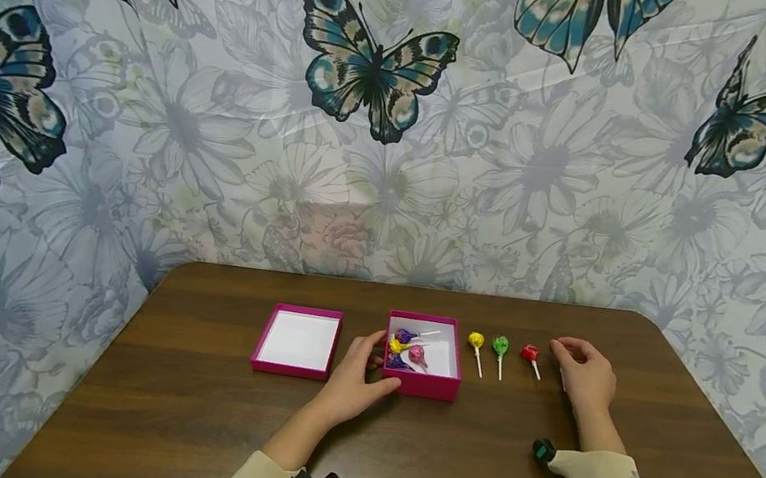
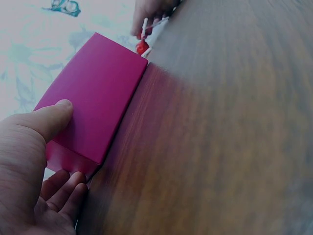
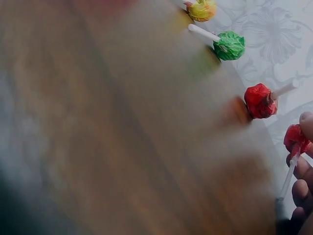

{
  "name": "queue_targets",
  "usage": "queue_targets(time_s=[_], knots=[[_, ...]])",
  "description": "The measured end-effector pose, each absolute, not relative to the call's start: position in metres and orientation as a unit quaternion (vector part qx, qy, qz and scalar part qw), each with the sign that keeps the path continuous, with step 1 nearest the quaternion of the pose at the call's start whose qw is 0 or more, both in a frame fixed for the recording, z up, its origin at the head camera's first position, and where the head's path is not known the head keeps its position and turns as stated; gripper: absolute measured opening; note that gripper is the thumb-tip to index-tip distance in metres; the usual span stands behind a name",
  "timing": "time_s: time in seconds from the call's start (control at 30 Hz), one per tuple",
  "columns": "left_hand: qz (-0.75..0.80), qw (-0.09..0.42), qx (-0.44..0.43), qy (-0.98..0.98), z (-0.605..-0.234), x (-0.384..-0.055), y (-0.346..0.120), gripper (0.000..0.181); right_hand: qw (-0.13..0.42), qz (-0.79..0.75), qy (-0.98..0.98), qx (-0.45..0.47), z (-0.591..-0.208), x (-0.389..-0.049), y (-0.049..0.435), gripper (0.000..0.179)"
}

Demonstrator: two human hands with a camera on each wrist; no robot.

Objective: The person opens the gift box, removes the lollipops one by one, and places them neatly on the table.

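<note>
My left hand (image 1: 354, 376) grips the near left corner of an open pink box (image 1: 430, 386), thumb on its front wall and fingers along its left side. Inside the box lie several wrapped lollipops (image 1: 418, 355) in purple, yellow and pink. In the right wrist view, my right hand (image 3: 304, 171) pinches a red lollipop (image 3: 295, 138) by its wrapped head, its white stick pointing down; in the head view the fingers mostly hide it. Left of that hand, another red lollipop (image 1: 529, 353), a green lollipop (image 1: 500, 346) and a yellow lollipop (image 1: 476, 341) lie in a row.
A pink box lid (image 1: 296, 341) with a white inside lies left of the box. All of it rests on a brown wooden table (image 1: 451, 470). Behind the table's far edge hangs a butterfly-patterned cloth (image 1: 390, 198).
</note>
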State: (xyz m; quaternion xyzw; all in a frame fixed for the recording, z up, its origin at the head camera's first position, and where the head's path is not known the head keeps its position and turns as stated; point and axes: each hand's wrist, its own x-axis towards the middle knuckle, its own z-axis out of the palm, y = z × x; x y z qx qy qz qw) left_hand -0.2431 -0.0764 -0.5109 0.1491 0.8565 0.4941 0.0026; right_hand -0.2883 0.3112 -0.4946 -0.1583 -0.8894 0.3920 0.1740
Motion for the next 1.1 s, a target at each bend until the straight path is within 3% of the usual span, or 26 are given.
queue_targets(time_s=[1.1], knots=[[0.494, 0.008, 0.151, 0.856, -0.51, -0.242, -0.077, 0.08, 0.182, 0.294, -0.927, -0.146, -0.507, -0.293, 0.31, 0.042]])
